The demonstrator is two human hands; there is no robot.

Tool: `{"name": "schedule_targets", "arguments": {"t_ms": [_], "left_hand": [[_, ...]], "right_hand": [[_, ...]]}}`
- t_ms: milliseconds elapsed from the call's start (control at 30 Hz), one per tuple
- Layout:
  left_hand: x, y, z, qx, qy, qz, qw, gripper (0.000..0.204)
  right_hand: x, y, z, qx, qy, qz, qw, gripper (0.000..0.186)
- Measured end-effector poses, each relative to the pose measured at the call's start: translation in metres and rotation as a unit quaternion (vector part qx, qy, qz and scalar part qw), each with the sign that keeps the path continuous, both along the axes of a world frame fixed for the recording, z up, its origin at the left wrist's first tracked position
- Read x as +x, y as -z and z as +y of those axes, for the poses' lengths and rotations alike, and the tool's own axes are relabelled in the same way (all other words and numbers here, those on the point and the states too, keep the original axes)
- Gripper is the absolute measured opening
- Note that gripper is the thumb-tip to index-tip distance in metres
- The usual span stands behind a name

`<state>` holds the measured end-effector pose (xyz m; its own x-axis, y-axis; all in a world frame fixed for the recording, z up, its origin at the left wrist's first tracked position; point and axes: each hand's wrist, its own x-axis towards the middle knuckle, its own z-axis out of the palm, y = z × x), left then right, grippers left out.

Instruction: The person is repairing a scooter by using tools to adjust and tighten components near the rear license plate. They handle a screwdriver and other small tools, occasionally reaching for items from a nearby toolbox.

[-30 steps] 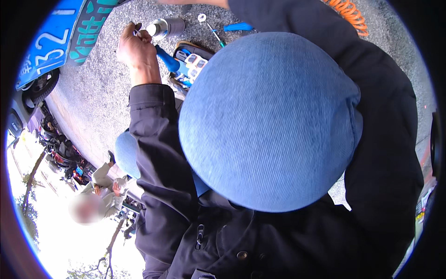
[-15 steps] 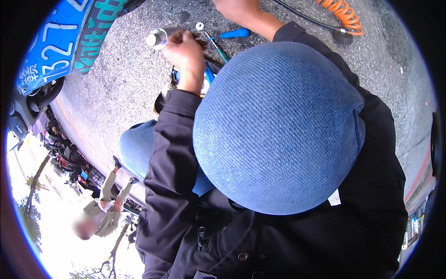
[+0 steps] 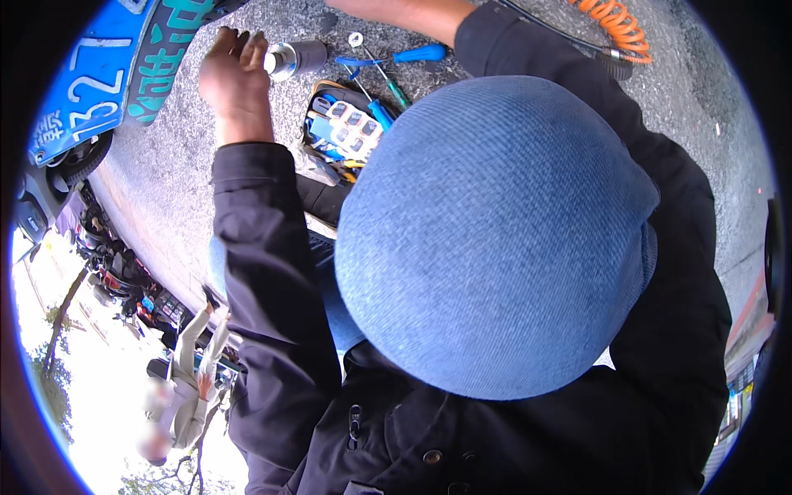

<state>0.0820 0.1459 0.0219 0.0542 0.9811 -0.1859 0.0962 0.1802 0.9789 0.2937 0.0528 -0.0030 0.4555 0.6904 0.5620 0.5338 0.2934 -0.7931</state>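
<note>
Rough grey speckled pavement [image 3: 165, 165] fills the far part of the view, beneath a round, finely woven blue hat [image 3: 495, 239]. At far left, the left hand [image 3: 233, 78] has its fingers curled loosely, just beside a shiny metal cylinder [image 3: 293, 58] lying on its side. Near it sit blue-handled screwdrivers [image 3: 412, 56] and an open tool case [image 3: 342, 132]. Only the right forearm shows, so its fingers cannot be told. Far right coils an orange hose [image 3: 615, 25].
</note>
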Motion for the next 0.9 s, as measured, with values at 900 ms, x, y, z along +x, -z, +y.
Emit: {"name": "schedule_targets", "arguments": {"t_ms": [900], "left_hand": [[0.004,0.006,0.066,-0.351,-0.042,-0.412,0.84,0.019]], "right_hand": [[-0.025,0.013,0.071,0.13,0.009,-0.226,0.965,0.015]]}}
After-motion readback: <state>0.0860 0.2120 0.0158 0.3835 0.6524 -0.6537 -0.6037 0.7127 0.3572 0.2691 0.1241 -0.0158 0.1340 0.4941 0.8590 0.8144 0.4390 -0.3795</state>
